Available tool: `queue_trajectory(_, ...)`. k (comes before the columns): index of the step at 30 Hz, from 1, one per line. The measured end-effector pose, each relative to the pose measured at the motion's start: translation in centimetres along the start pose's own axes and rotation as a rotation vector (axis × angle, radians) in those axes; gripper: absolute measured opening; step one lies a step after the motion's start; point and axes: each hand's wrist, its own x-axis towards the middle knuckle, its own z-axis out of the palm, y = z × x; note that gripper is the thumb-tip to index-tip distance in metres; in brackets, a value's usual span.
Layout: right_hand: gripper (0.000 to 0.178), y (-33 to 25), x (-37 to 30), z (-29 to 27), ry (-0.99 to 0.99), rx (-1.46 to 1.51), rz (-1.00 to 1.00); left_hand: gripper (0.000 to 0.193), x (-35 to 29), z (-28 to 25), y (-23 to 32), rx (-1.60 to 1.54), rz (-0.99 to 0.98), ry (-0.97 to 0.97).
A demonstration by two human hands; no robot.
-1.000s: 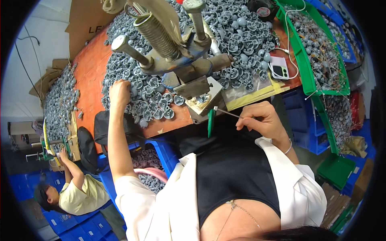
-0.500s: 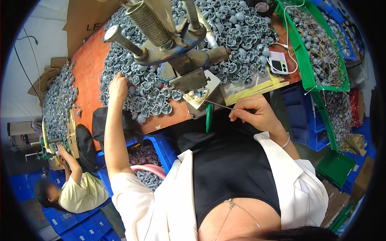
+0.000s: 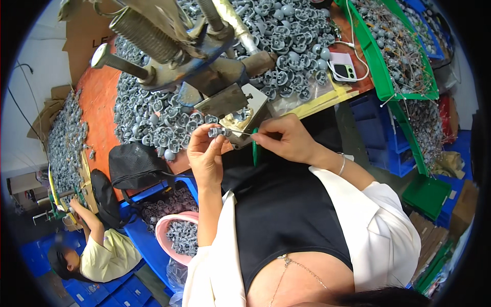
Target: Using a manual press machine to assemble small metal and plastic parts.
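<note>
My left hand (image 3: 206, 153) is raised in front of the press (image 3: 194, 77), pinching a small grey plastic part (image 3: 217, 132) between thumb and fingers. From the right, my right hand (image 3: 289, 137) grips a thin metal rod (image 3: 240, 132), whose tip reaches toward that part; whether they touch I cannot tell. Just behind both hands is the press's lower block with a pale, crumpled lining (image 3: 235, 123). A green handle-like piece (image 3: 255, 148) hangs beneath my right fingers. Loose grey cup-shaped parts (image 3: 148, 115) are heaped over the orange table (image 3: 99, 110).
A phone (image 3: 342, 69) with a white cable lies right of the heap. Green trays (image 3: 381, 84) of wired parts stand at the right. At lower left are a black bag (image 3: 135, 166) and a pink basin (image 3: 164, 230) of grey parts. Another person (image 3: 105, 250) works at far left.
My left hand has come from the heap to the front of the press with a grey part. My right hand has moved left with the rod, and the whole view has shifted slightly.
</note>
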Motion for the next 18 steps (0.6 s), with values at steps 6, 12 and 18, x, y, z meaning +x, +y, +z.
queue_trajectory(6, 0.016, 0.9, -0.7, 0.3, 0.038, -0.096, -0.086, 0.032, 0.4, 0.6, -0.3, 0.099, 0.081, -0.086)
queue_trajectory(12, 0.014, -0.6, -0.4, -0.1, -0.017, -0.091, -0.119, 0.030, -0.5, 2.3, -0.2, 0.042, -0.052, -0.086)
queue_trajectory(18, 0.011, 1.2, -0.5, -0.3, 0.049, -0.006, -0.116, 0.030, -0.8, 2.6, -0.6, 0.016, -0.105, -0.055)
